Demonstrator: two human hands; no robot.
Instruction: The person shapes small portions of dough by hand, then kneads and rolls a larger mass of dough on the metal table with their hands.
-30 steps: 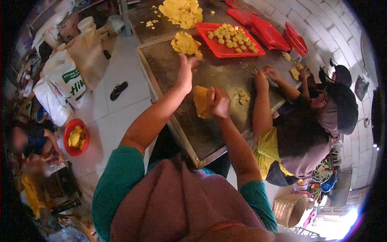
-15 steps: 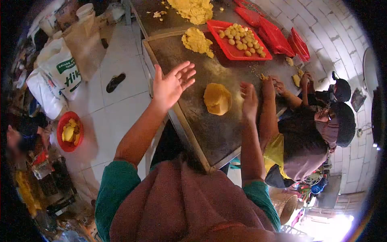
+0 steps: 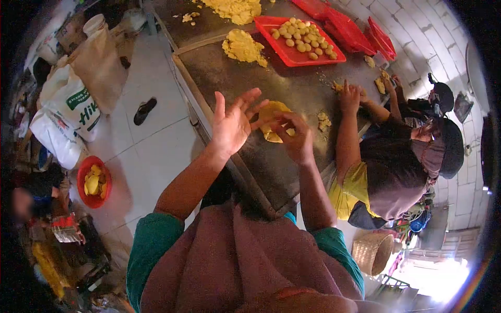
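A yellow dough lump (image 3: 272, 108) lies on the dark table top in front of me, partly hidden by my fingers. My left hand (image 3: 233, 124) is open at its left side, palm turned up and fingers spread, holding nothing. From the right, my right hand (image 3: 296, 136) reaches over the lump with bent, parted fingers, its fingertips near those of my left hand. Whether the fingers touch the dough, I cannot tell. Small dough crumbs (image 3: 324, 121) lie to the right of my right hand.
Farther back on the table (image 3: 209, 73) are a flattened dough piece (image 3: 244, 47), a larger dough mass (image 3: 237, 9) and a red tray (image 3: 305, 61) of round balls. Co-workers stand along the right side, one with a hand (image 3: 350, 96) near dough bits. A red basin (image 3: 94, 201) sits on the floor.
My right hand has swung left over the dough lump, its fingers now bent. My left hand has come closer to the lump. The crumbs at the right have come into sight. The view has shifted slightly.
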